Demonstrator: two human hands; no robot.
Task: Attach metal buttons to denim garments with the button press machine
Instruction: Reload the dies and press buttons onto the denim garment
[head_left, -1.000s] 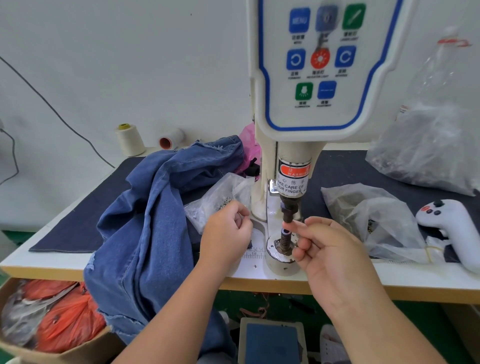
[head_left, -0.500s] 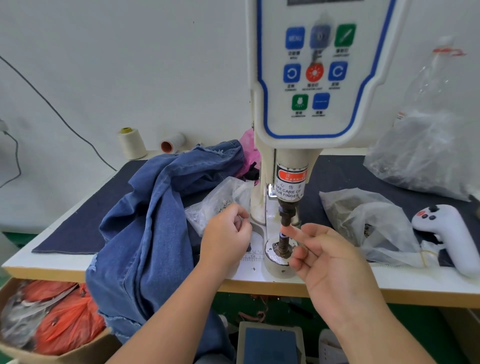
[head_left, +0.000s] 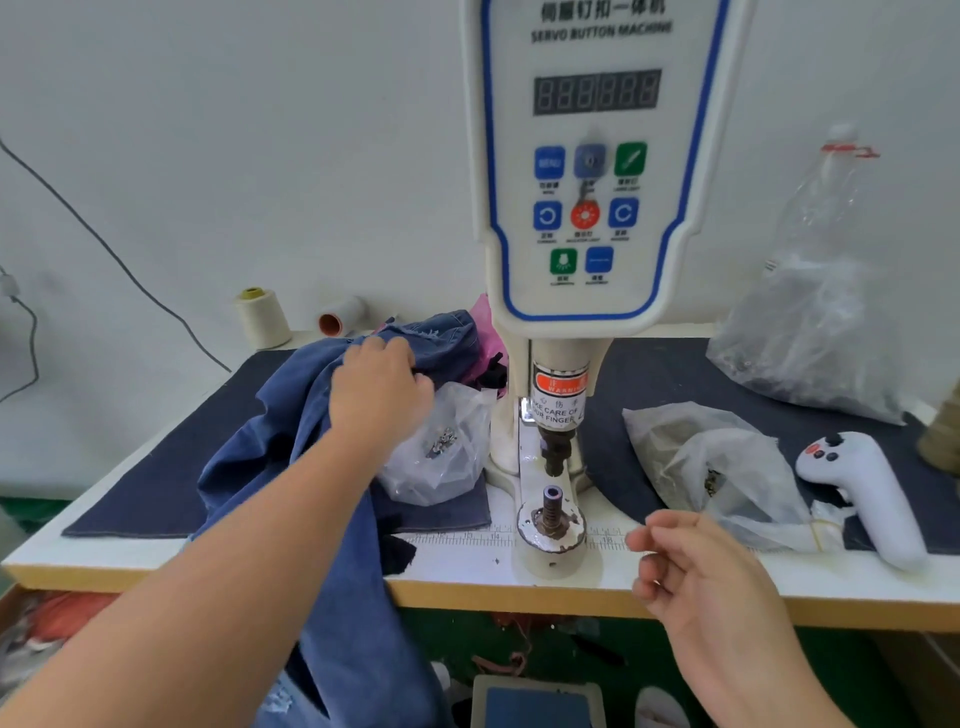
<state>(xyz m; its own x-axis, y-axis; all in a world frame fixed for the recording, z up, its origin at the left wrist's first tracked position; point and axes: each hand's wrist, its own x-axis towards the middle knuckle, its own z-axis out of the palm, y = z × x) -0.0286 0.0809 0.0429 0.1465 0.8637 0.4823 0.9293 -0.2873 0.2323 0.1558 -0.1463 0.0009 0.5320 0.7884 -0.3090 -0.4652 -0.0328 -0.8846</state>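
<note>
— So, where are we resting our left hand (head_left: 379, 387) at this moment?

— We are laying it on the denim garment (head_left: 291, 447), which is heaped at about nine o'clock from the button press machine (head_left: 597, 218) and hanging over the front edge of the surface (head_left: 104, 556). The fingers are curling down into the cloth at the top of the heap, but we cannot tell whether they are really pinching it, since the back of the hand is hiding the fingertips.

— And our right hand (head_left: 696, 571)?

— We are holding it in the air at about four o'clock from the lower die (head_left: 551, 506), apart from it. Its fingers are hanging loosely curled and we are seeing nothing held between them.

— What is sitting at the press itself?

— The lower die is standing upright on its round base, with the upper punch (head_left: 556, 452) hanging above it and a gap showing between the two. We are reading a warning label (head_left: 560, 387) above the punch.

— And around the machine?

— A clear bag of metal buttons (head_left: 441, 452) is lying just beside the column at nine o'clock, touching the denim. Another plastic bag (head_left: 717, 467) is lying at three o'clock, and a white controller (head_left: 872, 499) is lying beyond it. At eleven o'clock, two thread spools (head_left: 262, 317) are sitting by the wall. A foot pedal (head_left: 537, 704) is showing below the surface.
</note>
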